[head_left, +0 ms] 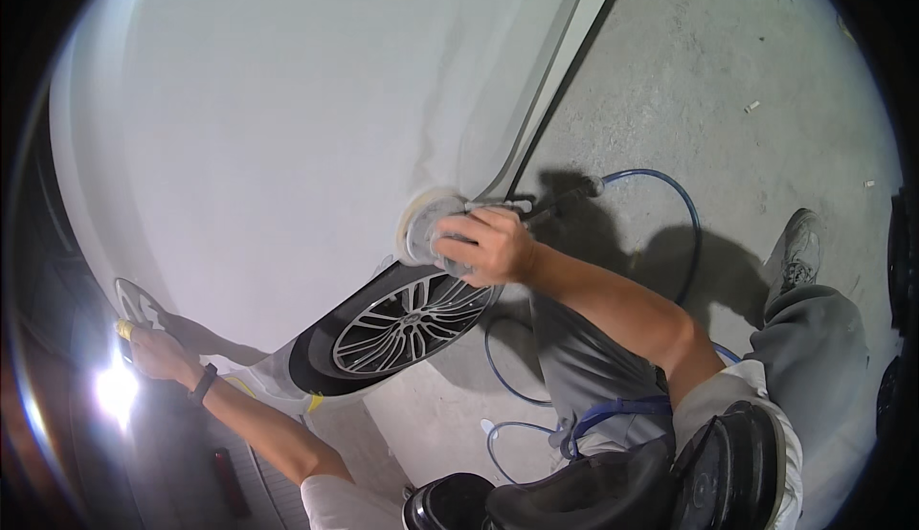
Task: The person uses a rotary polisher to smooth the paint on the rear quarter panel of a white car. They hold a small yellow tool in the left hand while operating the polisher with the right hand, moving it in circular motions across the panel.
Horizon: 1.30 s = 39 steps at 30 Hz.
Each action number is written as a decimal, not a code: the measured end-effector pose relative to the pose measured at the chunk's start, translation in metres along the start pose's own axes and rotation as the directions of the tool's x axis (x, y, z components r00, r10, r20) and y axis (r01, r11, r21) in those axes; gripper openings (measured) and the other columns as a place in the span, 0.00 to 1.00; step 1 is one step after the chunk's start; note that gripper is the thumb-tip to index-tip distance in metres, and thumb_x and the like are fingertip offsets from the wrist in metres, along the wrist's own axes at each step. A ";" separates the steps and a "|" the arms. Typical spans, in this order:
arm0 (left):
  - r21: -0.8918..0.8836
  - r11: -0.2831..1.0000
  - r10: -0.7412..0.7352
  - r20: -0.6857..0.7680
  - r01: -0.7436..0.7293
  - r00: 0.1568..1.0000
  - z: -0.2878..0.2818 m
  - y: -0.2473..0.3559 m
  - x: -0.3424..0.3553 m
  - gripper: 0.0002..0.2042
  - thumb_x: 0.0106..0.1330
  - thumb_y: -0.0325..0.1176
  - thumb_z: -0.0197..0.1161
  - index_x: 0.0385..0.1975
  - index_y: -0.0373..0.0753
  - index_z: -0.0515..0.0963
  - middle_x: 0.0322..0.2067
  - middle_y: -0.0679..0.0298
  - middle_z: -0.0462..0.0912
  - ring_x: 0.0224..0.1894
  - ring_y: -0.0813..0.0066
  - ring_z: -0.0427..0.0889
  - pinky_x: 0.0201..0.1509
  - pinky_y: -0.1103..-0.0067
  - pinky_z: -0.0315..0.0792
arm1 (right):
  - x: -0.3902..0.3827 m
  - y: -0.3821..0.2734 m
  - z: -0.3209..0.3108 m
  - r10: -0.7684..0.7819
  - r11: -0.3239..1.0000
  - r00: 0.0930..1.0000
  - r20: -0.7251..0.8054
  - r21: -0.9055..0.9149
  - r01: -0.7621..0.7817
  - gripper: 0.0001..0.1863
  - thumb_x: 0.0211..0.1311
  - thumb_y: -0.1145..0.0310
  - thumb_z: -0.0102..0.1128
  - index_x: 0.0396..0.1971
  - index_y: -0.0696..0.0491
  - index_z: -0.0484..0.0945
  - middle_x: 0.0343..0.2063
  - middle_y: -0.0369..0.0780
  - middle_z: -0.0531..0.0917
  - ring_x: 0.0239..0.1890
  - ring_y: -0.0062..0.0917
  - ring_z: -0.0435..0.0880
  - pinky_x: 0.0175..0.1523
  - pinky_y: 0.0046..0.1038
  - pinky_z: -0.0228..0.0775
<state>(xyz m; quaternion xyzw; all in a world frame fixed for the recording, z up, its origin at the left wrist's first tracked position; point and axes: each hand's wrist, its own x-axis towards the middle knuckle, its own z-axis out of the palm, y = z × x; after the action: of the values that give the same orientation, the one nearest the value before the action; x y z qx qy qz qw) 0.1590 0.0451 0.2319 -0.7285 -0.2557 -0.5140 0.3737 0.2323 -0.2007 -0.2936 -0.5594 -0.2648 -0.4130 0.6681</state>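
Observation:
My right hand (493, 245) is closed round a round grey sander (442, 233). Its pale disc lies against the white car panel (278, 128), just above the wheel arch. Further left, my left hand (161, 353) is at the panel's far edge, fingers curled, wearing a dark wristband. Something small and yellow (124, 329) shows at its fingertips, but I cannot make out what it is. A rounded outline (137, 302) on the panel lies just above that hand. Close below it a bright lamp (117, 391) glares and washes out the detail.
A wheel (412, 327) with silver spokes sits under the arch. Yellow tape (315, 402) marks the panel's lower edge. A blue air hose (691, 214) loops over the concrete floor (728, 61) near my shoe (800, 248). A black respirator (732, 463) fills the lower edge.

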 end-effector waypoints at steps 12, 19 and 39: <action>0.102 0.991 -0.094 0.048 0.089 0.994 0.017 -0.025 0.027 0.30 0.75 0.49 0.43 0.48 0.35 0.91 0.52 0.43 0.90 0.56 0.36 0.86 0.63 0.51 0.77 | 0.019 0.024 -0.004 0.048 0.999 0.957 -0.286 0.015 -0.046 0.20 0.41 0.67 0.87 0.37 0.44 0.87 0.47 0.36 0.88 0.33 0.28 0.89 0.37 0.30 0.84; 0.210 0.974 0.071 0.080 -0.086 0.994 0.036 -0.060 0.055 0.29 0.75 0.48 0.43 0.47 0.35 0.91 0.51 0.43 0.90 0.55 0.38 0.87 0.62 0.52 0.77 | -0.034 -0.057 0.034 0.037 0.996 0.996 0.075 -0.084 -0.031 0.19 0.40 0.67 0.73 0.38 0.43 0.88 0.46 0.34 0.87 0.31 0.27 0.83 0.37 0.30 0.82; 0.161 0.979 0.118 0.068 -0.128 0.991 0.043 -0.072 0.066 0.31 0.76 0.51 0.42 0.50 0.33 0.89 0.54 0.40 0.88 0.58 0.33 0.84 0.65 0.53 0.75 | -0.045 -0.037 0.026 0.366 0.930 0.929 -0.044 -0.012 -0.367 0.21 0.44 0.65 0.88 0.39 0.49 0.87 0.47 0.40 0.87 0.40 0.35 0.91 0.44 0.33 0.87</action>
<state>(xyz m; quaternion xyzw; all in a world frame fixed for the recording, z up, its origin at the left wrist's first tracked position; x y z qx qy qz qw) 0.1508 0.1217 0.3065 -0.7239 -0.2625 -0.4457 0.4564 0.1806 -0.1656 -0.3043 -0.5972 -0.1378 -0.2950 0.7330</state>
